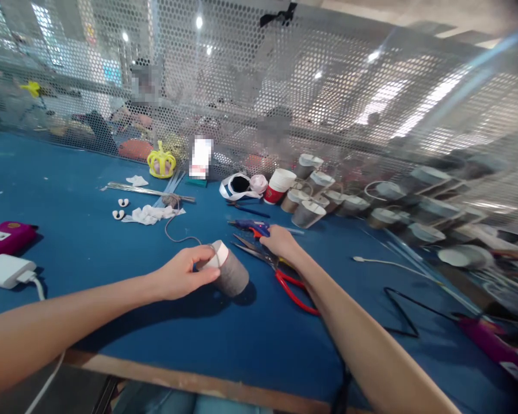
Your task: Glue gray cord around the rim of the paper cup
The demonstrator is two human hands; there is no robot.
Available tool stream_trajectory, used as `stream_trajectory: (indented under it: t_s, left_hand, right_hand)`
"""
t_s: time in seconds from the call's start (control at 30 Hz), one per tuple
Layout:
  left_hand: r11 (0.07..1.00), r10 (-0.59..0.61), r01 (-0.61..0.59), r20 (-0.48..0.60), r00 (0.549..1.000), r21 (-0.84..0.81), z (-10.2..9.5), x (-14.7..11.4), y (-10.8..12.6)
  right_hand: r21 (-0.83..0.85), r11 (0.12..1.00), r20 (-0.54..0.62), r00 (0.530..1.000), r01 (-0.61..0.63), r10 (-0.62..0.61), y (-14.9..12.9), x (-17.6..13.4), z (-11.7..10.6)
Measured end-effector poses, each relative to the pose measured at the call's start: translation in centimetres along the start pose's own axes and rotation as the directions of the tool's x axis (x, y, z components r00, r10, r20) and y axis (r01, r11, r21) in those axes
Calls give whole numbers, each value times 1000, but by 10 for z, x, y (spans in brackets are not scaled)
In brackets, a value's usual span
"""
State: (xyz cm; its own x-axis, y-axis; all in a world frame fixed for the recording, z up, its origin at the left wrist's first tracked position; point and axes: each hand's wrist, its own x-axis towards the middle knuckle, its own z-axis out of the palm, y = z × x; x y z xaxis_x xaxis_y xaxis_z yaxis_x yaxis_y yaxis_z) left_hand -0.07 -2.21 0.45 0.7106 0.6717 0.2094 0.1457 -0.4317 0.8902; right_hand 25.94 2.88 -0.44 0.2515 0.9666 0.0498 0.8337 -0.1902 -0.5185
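Note:
My left hand [187, 271] grips the white rim of a paper cup [233, 275] wrapped in grey cord, tilted on its side just above the blue table. A loose grey cord [179, 238] trails from it to a small cord ball [171, 200]. My right hand [280, 241] is closed around a blue glue gun [249, 225] with an orange trigger; its handle is hidden in my palm. Red-handled scissors [291, 284] lie partly beneath my right wrist, blades apart and pointing left. Dark pliers [248, 209] rest behind the glue gun.
Several cord-wrapped cups [308, 214] stand at the back right, by a stack of white cups [281, 183]. A perforated metal screen [224, 75] closes off the far side. White scraps [151, 214], a yellow crown-shaped piece [161, 164] and a magenta power strip [11, 238] lie left.

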Motion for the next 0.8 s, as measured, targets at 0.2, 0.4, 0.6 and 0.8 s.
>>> stream_trajectory:
  t_s: [0.2,0.4,0.6,0.8]
  left_hand:
    - [998,10,-9,-13,1000,59,-2,2,-2]
    - [999,-11,14,-57,998,37,-6,3,-4]
    - [997,-74,74,-69,995,1,-8,6,-12]
    - [998,-68,69,-61,996,7,-8,7,-15]
  right_hand:
    - [304,952,-21,999,-26,34,-29,-40,-30]
    - [512,858,100,991,29,-93,-59,-97,-51]
    - [329,944,123,990,31,-76,-63,-124,-35]
    - [134,964,19,972,229,-234,-48,-127,-26]
